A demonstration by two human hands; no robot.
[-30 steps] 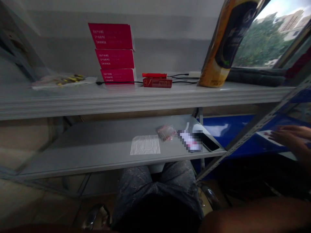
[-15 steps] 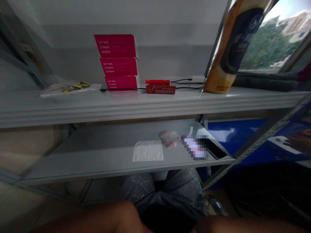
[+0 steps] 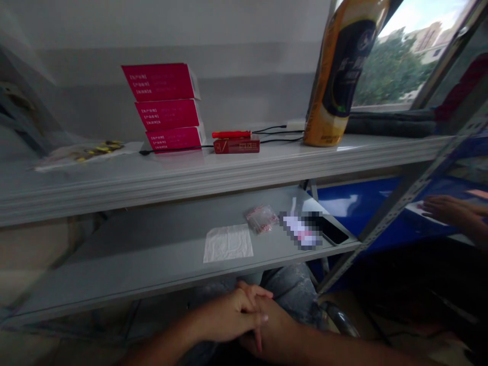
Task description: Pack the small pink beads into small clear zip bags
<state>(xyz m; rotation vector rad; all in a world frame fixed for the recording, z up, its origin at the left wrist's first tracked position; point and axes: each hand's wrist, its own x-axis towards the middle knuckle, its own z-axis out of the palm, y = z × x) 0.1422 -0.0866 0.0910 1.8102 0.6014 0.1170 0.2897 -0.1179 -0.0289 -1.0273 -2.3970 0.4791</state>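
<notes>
My left hand (image 3: pixel 229 316) and my right hand (image 3: pixel 275 323) are together above my lap, in front of the lower shelf's front edge. The left lies across the right, its fingers wrapped over it. Most of my right hand's fingers are hidden under the left, so their pose is unclear. No object shows in either hand. Beyond them on the lower shelf (image 3: pixel 152 244) lie a flat white cloth or paper sheet (image 3: pixel 229 243), a clear plastic bag with small reddish contents (image 3: pixel 262 219), a pixelated item (image 3: pixel 301 231) and a dark phone (image 3: pixel 333 230).
The upper shelf (image 3: pixel 171 178) carries stacked pink boxes (image 3: pixel 163 84), a small red box (image 3: pixel 236 146) under a red stick-like item (image 3: pixel 232 134), black cables, a yellow bottle (image 3: pixel 339 76) and a bag of yellow-black pieces (image 3: pixel 99 150). At right is another person's hand (image 3: pixel 444 207).
Both hands have risen from the bottom edge of the view and come together, left over right. The camera has turned slightly, shifting the shelves leftward in view. The shelf items appear unmoved.
</notes>
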